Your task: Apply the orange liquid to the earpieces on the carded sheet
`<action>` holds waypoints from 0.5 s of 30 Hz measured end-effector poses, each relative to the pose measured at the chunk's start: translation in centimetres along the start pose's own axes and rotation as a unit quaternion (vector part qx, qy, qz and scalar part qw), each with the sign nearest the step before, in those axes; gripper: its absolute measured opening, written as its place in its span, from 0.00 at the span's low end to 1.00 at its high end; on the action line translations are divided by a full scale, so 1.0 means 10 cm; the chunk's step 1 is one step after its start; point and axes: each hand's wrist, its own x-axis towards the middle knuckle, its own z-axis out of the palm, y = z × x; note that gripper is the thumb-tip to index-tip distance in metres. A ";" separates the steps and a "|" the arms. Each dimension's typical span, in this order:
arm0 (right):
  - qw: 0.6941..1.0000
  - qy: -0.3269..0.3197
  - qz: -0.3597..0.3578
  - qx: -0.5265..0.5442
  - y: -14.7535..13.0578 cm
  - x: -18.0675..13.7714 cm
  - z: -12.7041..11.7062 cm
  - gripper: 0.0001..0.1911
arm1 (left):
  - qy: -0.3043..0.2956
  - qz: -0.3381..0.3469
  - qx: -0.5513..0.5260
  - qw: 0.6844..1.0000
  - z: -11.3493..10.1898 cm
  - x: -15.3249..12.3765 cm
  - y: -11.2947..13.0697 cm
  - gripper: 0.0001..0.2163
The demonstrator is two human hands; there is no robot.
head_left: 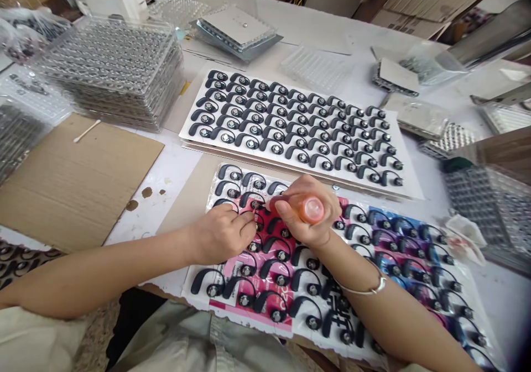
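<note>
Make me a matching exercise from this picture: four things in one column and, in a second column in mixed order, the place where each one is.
Things
1. orange bottle
2. cotton swab
3. silver bracelet
4. stack of clear trays

Places
A. lying on the brown cardboard
B. at the far left, beyond the cardboard
C. in the grip of the right hand
D. around the right wrist

Pairs: 1-C, 2-A, 3-D, 4-B.

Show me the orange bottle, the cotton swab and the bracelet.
orange bottle [311,209], head view, its round end facing the camera.
cotton swab [87,130], head view, middle of its stick.
bracelet [365,291], head view, band across the wrist.
</note>
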 end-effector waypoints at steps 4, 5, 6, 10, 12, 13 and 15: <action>1.000 -0.006 -0.006 0.005 0.02 -0.01 0.00 0.08 | 0.015 -0.011 -0.016 1.000 -0.01 0.02 0.00 0.10; 1.000 -0.006 -0.008 0.005 0.02 -0.01 0.00 0.08 | 0.020 -0.014 -0.020 0.999 -0.01 0.02 -0.01 0.10; 1.000 -0.006 -0.009 0.005 0.02 -0.01 0.00 0.09 | 0.024 -0.019 -0.022 0.999 -0.01 0.02 -0.01 0.10; 1.000 -0.006 -0.010 0.010 0.00 0.00 0.00 0.09 | 0.021 -0.026 -0.027 0.999 0.00 0.02 -0.02 0.10; 1.000 -0.009 -0.012 0.009 -0.01 0.02 0.00 0.09 | 0.019 -0.026 -0.031 0.999 0.00 0.02 -0.02 0.10; 1.000 -0.009 -0.015 0.008 -0.01 0.02 0.00 0.08 | 0.019 -0.027 -0.036 0.999 0.00 0.02 -0.03 0.09; 1.000 -0.010 -0.016 0.011 -0.02 0.02 0.00 0.08 | 0.019 -0.028 -0.052 0.998 0.00 0.01 -0.04 0.09</action>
